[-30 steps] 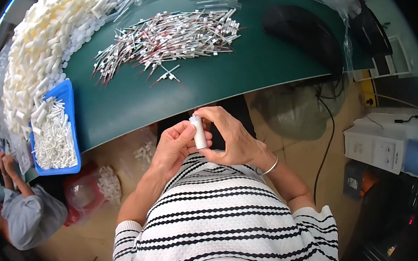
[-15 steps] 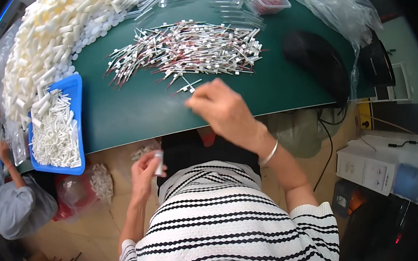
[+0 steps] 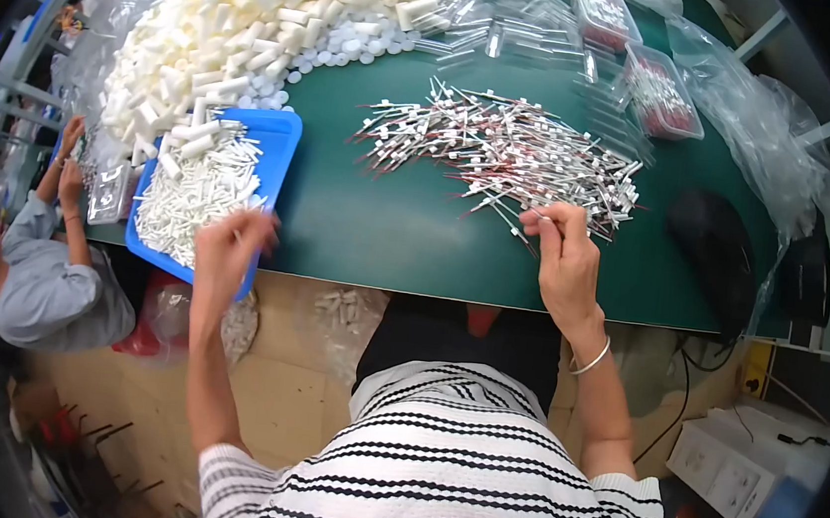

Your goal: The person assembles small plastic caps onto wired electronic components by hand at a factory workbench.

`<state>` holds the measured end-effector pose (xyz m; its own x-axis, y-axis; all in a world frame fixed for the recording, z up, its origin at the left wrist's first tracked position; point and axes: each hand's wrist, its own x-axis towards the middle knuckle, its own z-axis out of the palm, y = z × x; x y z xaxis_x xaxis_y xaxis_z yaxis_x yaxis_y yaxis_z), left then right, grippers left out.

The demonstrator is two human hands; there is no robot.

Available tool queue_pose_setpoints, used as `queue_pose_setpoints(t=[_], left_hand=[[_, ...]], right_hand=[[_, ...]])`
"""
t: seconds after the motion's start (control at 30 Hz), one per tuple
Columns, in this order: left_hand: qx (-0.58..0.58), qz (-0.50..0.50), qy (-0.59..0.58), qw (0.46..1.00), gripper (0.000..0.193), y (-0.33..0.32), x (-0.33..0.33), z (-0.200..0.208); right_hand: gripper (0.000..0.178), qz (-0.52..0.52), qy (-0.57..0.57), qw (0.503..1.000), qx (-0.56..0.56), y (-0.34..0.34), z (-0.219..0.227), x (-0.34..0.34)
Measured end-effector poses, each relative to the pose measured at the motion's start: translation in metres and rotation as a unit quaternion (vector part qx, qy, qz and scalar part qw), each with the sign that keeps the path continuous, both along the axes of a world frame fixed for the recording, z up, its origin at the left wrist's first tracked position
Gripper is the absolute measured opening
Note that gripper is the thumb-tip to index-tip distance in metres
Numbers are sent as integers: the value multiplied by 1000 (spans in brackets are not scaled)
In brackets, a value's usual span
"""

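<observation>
My right hand [image 3: 568, 266] reaches to the near edge of a pile of thin white sticks [image 3: 505, 153] with red ends and small white blocks. Its thumb and forefinger are pinched together; what lies between them is too small to make out. Close by, a couple of loose sticks [image 3: 510, 226] lie at the pile's edge. My left hand [image 3: 226, 249] is over the near right rim of a blue tray [image 3: 282, 161], blurred, with its fingers curled. Whatever it holds is hidden. Short white tubes [image 3: 197, 188] fill the tray, with several thicker white cylinders [image 3: 186, 142] on top.
A heap of cream-white cylinders [image 3: 247, 33] covers the table's far left, edged by white round caps [image 3: 340, 47]. Clear tubes [image 3: 517, 34] and two plastic boxes [image 3: 666, 93] stand at the back right. A black object [image 3: 710, 257] lies right. Another person [image 3: 64, 275] works at left.
My left hand has moved from below the table edge up to the blue tray; the white cylinder it held is no longer visible. My right hand stays by the stick pile. The view has shifted left.
</observation>
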<state>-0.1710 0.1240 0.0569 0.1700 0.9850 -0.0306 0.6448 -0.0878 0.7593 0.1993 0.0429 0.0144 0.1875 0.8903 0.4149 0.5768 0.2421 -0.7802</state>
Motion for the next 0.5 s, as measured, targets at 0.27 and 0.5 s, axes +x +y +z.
queue_pose_setpoints(t=[0.27,0.5], left_hand=[[323,-49,195,925,9,157,-7,-30],[219,-66,377,898,17,212,20,-36]], right_hand=[[17,68,123,982,-124,-29,8,5],[12,64,97,985,-127,-39,10,-12]])
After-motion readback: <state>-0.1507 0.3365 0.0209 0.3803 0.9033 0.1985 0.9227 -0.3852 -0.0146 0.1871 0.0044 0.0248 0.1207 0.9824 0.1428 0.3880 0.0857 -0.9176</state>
